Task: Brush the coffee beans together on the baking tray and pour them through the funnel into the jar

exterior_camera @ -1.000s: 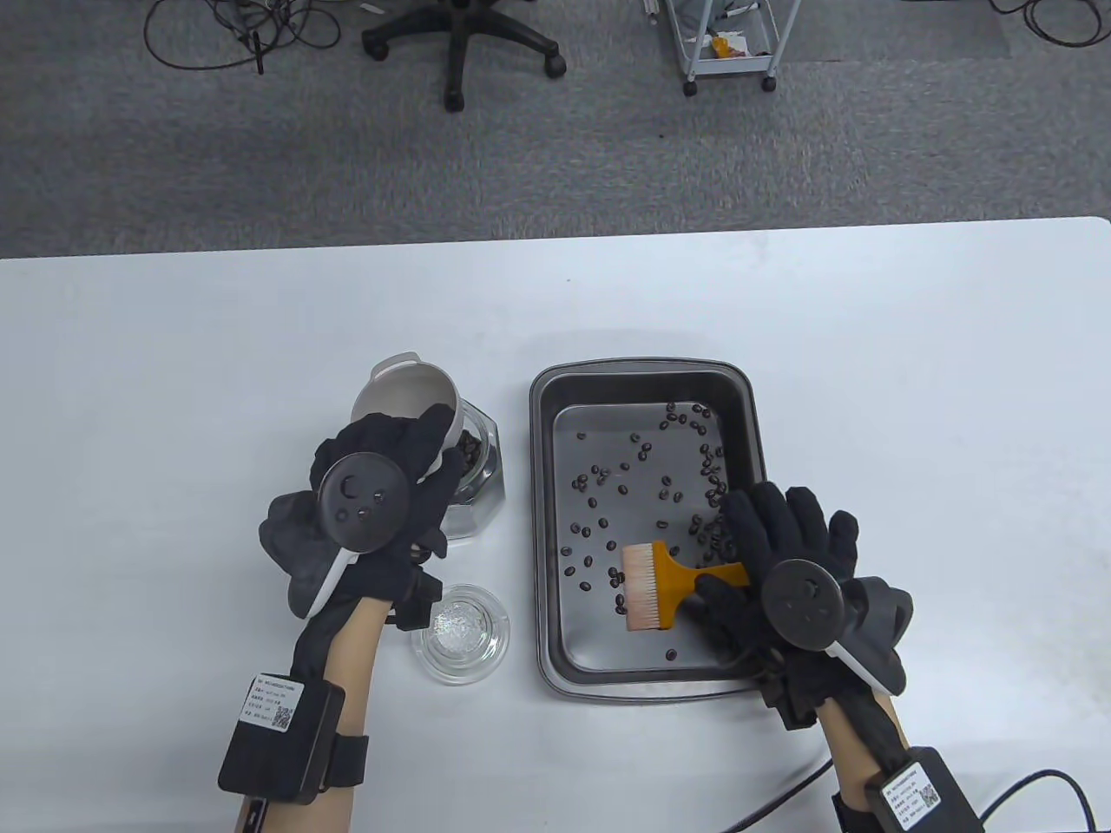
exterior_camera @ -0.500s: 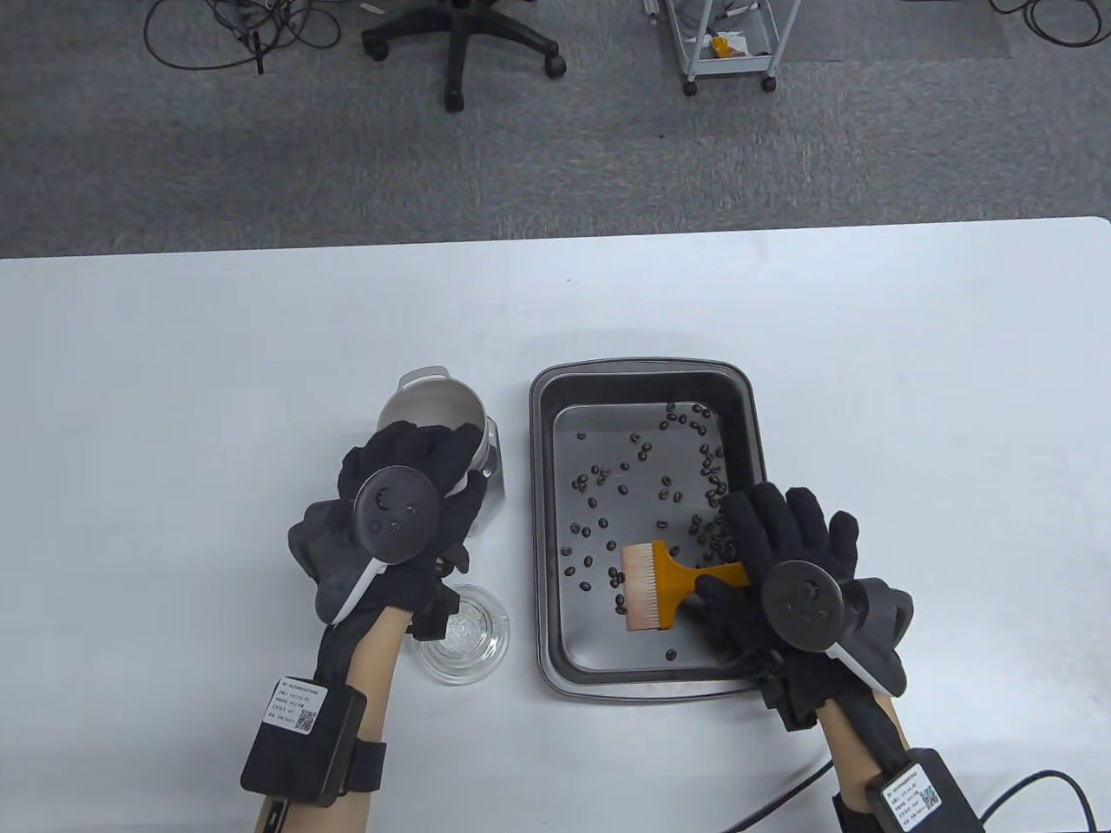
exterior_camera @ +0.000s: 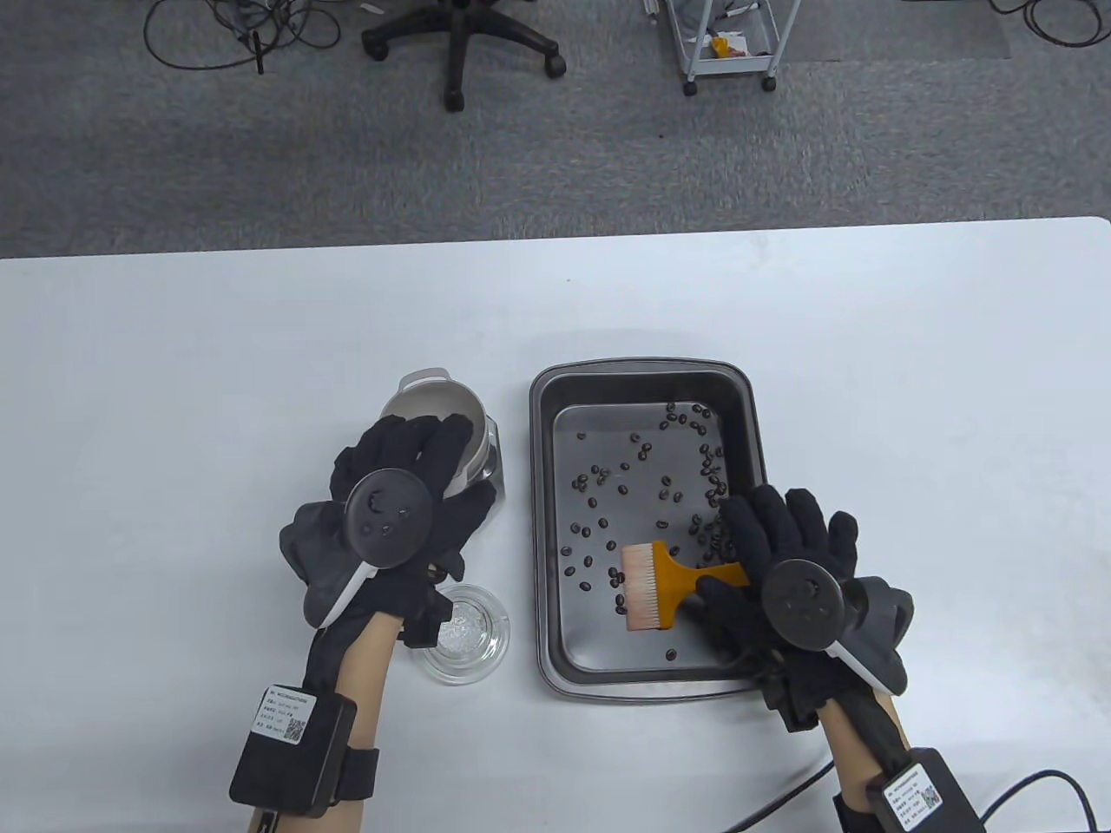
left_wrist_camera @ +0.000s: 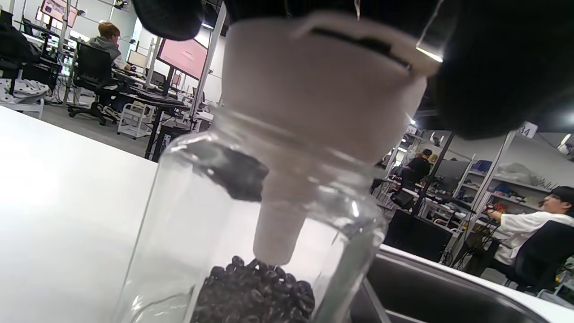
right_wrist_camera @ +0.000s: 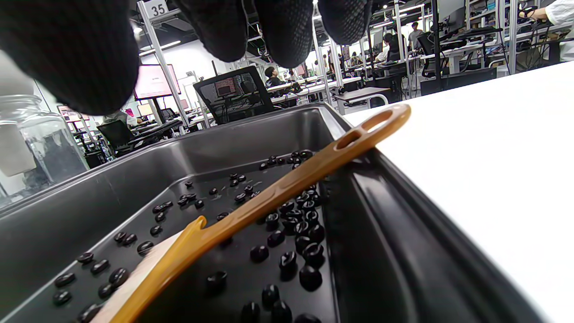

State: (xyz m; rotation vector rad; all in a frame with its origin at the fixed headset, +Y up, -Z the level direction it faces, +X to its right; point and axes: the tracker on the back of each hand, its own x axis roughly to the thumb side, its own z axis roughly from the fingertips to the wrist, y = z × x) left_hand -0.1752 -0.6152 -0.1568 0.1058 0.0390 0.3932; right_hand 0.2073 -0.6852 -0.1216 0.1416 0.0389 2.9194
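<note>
left wrist view: left hand grips white funnel; right hand relaxed above brush.

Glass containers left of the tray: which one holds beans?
The tall jar with the white funnel seated in its mouth, under the left hand. The low round glass dish nearer the person holds none.

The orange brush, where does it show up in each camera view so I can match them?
Table view: brush lies in the tray's near part, beside the right hand.
Left wrist view: not in it.
Right wrist view: its handle slants across the middle, resting on the rim.
Shared landmark: the baking tray.
</note>
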